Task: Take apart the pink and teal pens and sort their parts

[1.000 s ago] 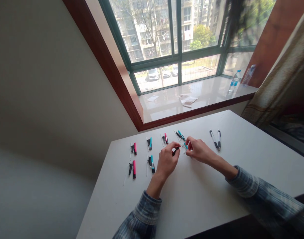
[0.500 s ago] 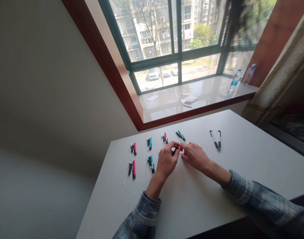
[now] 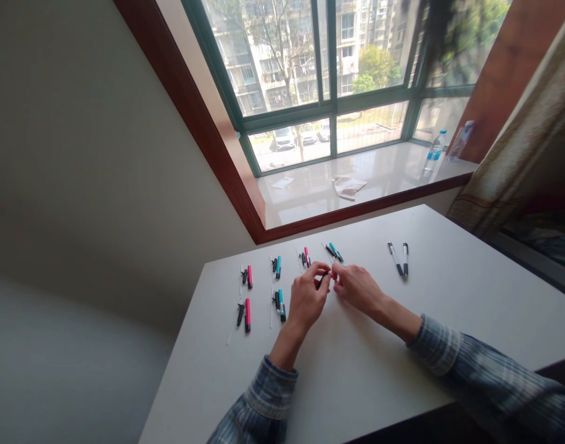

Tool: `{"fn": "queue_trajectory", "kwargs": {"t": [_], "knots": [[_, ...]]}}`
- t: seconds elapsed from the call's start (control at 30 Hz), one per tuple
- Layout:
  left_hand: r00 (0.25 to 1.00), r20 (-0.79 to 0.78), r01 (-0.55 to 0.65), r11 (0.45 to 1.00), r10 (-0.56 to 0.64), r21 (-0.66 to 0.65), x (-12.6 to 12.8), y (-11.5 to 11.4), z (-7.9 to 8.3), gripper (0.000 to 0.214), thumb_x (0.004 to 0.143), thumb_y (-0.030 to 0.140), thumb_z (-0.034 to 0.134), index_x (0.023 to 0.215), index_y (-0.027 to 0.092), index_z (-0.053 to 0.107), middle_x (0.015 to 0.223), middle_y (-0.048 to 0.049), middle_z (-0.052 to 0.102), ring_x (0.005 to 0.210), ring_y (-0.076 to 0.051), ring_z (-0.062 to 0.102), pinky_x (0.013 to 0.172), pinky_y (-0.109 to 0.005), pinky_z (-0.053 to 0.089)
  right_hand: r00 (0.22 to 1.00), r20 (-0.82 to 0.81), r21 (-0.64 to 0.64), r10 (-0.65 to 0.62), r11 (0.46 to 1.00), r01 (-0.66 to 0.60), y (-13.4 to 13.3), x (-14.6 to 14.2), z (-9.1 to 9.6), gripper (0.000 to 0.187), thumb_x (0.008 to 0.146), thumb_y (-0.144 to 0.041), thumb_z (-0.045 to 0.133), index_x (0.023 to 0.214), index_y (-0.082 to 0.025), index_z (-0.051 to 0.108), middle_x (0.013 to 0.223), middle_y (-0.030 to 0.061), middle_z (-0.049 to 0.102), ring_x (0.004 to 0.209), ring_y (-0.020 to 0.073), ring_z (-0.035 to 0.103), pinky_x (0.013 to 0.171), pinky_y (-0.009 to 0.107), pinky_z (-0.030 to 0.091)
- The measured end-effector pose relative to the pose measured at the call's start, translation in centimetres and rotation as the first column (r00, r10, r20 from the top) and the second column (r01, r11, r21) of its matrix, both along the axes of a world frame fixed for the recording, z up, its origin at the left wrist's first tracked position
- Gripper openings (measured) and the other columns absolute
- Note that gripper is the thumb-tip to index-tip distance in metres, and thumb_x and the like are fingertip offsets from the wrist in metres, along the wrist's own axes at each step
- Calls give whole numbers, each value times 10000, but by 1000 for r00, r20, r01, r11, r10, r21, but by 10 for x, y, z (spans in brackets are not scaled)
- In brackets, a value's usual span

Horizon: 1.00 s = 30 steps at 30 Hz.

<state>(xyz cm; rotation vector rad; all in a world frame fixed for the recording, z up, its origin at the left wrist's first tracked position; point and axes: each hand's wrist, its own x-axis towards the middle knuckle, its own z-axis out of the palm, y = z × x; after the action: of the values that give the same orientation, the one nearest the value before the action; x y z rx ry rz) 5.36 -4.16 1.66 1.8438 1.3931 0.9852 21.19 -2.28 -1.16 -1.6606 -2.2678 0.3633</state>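
My left hand (image 3: pixel 306 299) is closed around a small black pen part (image 3: pixel 324 279) held just above the white table (image 3: pixel 366 370). My right hand (image 3: pixel 356 287) pinches something small that I cannot make out, its fingertips meeting the left hand's at that black part. Disassembled pens lie in sets in front of my hands: pink ones (image 3: pixel 249 277) (image 3: pixel 247 306) on the left, teal ones (image 3: pixel 277 267) (image 3: pixel 280 304) beside them, a pink set (image 3: pixel 306 257) and a teal set (image 3: pixel 334 251) just beyond my fingers.
Two whole white-and-black pens (image 3: pixel 400 261) lie to the right. Behind the table is a window sill (image 3: pixel 379 179) with a cloth (image 3: pixel 347 186), a paper (image 3: pixel 282 182) and a water bottle (image 3: pixel 433 152). A curtain (image 3: pixel 518 154) hangs at the right.
My right hand moved left from the teal piece on the table and met the left hand at the black part. Both hands shifted slightly away from me.
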Motion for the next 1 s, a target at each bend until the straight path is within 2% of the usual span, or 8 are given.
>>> {"fn": "queue_trajectory", "kwargs": {"t": [0.23,0.43,0.53,0.63,0.77,0.87,0.93,1.0], "knots": [[991,129,-36,999,39,-27,-4,2,-3,162,954,384,620,1014,234,629,925,-31,754,798,-178,750,709,-269,579,966,-257,92,17,996,7,5,16,10,69,923,-192,612,958,-216,666,807,15,747,708,175,679,682,267,436],[953,304,21,996,5,-83,-6,2,-9,239,940,414,652,1022,200,585,1053,-59,718,817,-158,737,768,-292,610,717,-661,112,222,974,-198,5,23,14,153,929,-349,665,952,-200,686,868,31,740,803,176,701,752,300,568],[937,350,46,992,-3,-116,-5,4,-13,291,922,454,665,1010,185,596,1079,-58,681,765,-133,716,730,-281,621,616,-736,100,281,945,-311,2,18,12,227,902,-420,713,946,-197,705,914,47,752,838,193,723,772,333,610],[921,389,71,985,-3,-159,-4,7,-15,322,904,478,684,981,176,603,1012,-42,671,779,-136,718,769,-305,637,583,-768,90,263,947,-309,0,16,11,269,879,-453,742,919,-191,690,904,52,750,806,201,736,760,353,628],[899,438,76,980,12,-184,-4,8,-16,327,879,454,728,988,168,612,1023,-50,665,821,-158,730,804,-333,644,582,-778,38,238,942,-334,-1,18,10,239,888,-421,731,929,-197,658,879,39,752,801,205,751,741,338,622],[892,451,67,981,22,-180,-3,7,-14,332,896,414,716,1104,180,606,1087,-69,655,847,-172,736,799,-339,640,640,-729,58,243,953,-297,0,21,11,144,908,-339,694,911,-200,657,837,23,731,765,181,730,717,300,595],[934,358,31,991,18,-132,-3,4,-12,376,909,386,702,1218,207,582,1137,-78,653,819,-160,723,784,-341,630,705,-674,97,221,973,-211,2,24,12,94,904,-285,680,877,-200,649,836,18,705,739,164,705,709,282,575],[989,145,-29,999,32,-23,-3,1,-10,449,899,335,715,1310,247,557,1166,-75,655,809,-163,697,787,-357,609,777,-606,126,170,985,-118,4,29,12,67,891,-240,671,850,-198,640,875,24,685,725,152,686,709,271,556]]}}
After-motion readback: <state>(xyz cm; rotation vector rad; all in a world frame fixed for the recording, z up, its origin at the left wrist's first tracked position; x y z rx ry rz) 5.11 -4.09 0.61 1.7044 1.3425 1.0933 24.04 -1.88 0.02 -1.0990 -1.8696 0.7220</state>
